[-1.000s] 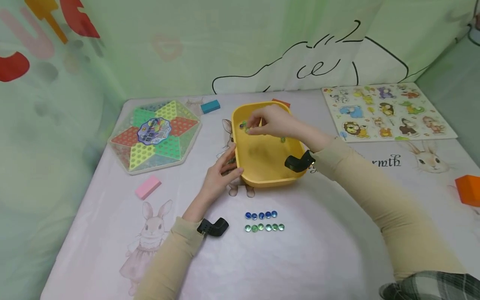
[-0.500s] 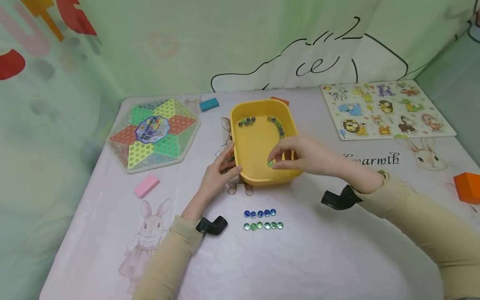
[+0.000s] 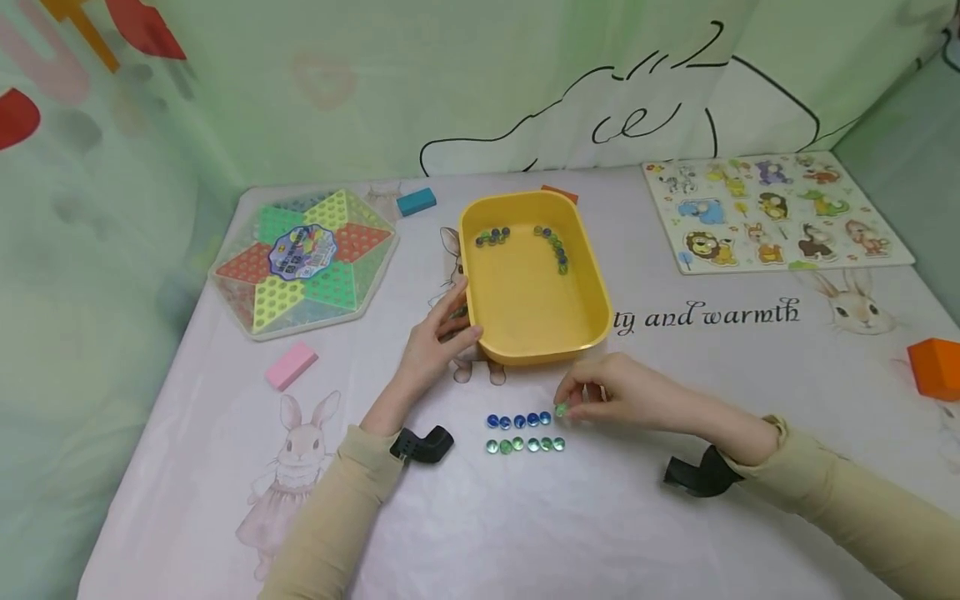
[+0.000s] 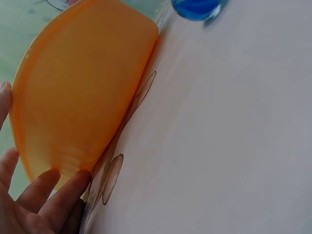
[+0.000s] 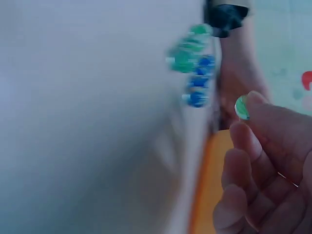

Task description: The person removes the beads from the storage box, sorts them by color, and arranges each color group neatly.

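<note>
My right hand (image 3: 626, 392) pinches a green marble (image 3: 561, 410) between thumb and fingertips, just off the right end of a row of blue marbles (image 3: 520, 422). Below that row runs a second row, of green marbles (image 3: 518, 444). The right wrist view shows the pinched green marble (image 5: 242, 107) closely, with both rows blurred behind. My left hand (image 3: 435, 342) rests against the left side of a yellow tray (image 3: 600, 312); in the left wrist view its fingers (image 4: 68, 195) touch the tray's outer wall. More blue and green marbles (image 3: 561, 257) lie inside the tray along its far part.
A hexagonal Chinese checkers board (image 3: 303, 262) lies at the left, with a pink block (image 3: 292, 365) in front and a blue block (image 3: 416, 202) behind. An animal puzzle board (image 3: 776, 212) is at the back right. An orange block (image 3: 933, 368) sits at the right edge.
My right hand has come out of the tray with the green marble and moved toward me to the end of the blue row. My left hand stays at the tray.
</note>
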The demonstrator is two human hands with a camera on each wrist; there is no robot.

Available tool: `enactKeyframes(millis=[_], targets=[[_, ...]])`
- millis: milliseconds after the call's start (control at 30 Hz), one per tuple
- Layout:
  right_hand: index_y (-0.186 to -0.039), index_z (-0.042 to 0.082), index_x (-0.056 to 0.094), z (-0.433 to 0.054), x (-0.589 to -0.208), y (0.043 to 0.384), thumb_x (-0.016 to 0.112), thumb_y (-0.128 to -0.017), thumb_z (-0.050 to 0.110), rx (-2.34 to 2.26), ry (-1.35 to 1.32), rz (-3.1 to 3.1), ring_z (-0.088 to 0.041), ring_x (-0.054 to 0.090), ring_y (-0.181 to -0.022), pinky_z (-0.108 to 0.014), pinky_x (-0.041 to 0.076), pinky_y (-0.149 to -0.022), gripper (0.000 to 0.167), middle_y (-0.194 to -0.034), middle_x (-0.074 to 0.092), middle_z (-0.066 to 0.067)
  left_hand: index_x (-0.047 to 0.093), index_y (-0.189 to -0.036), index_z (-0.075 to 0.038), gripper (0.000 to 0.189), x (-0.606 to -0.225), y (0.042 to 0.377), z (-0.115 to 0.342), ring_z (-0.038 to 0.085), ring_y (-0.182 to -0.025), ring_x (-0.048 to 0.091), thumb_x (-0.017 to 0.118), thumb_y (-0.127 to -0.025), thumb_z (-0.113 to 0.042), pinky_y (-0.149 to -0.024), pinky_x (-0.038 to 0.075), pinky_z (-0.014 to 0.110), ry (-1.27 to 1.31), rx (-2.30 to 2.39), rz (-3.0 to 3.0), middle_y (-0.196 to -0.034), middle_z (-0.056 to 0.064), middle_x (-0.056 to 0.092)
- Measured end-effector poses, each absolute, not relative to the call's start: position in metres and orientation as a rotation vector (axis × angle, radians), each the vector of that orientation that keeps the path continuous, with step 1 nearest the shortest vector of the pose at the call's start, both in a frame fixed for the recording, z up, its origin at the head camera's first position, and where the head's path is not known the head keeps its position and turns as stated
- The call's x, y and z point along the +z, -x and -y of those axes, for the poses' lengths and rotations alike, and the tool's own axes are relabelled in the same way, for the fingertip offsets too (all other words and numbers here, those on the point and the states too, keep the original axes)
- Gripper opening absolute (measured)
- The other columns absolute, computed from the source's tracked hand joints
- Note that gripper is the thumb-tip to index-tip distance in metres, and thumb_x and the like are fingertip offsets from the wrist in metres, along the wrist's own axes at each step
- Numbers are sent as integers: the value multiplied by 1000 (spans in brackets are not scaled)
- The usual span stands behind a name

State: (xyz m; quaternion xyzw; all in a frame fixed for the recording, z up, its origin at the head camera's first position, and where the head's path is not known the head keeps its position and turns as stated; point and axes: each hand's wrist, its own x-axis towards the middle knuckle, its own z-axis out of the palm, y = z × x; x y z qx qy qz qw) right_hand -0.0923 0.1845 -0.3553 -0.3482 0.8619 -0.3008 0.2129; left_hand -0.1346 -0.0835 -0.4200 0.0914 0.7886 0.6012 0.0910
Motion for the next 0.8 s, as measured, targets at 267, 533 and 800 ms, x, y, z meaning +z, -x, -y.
enactKeyframes(millis=[267,533,800], targets=[[-86,21,67,-189,-378,88,71,-81,19,-824,869,-2309,-2,45,-63,-17,40,-56,7,-69,51,12,26,-145,-37,68,-420,135,84,22,-120,52,63,-88,-27,-101,42,38,-279,1789,-2345,-146,3,37],[-84,22,65,-193,-378,85,73,-78,20,-792,887,-2250,-2,45,-64,-17,39,-56,10,-72,51,13,26,-144,-38,68,-419,136,85,22,-120,52,63,-89,-27,-102,40,37,-273,1794,-2339,-146,2,38],[-83,23,65,-192,-378,82,74,-77,22,-770,897,-2273,-1,44,-63,-16,39,-55,11,-73,51,13,24,-147,-25,69,-400,128,82,28,-122,50,61,-90,-18,-104,38,40,-257,1791,-2305,-147,9,35]])
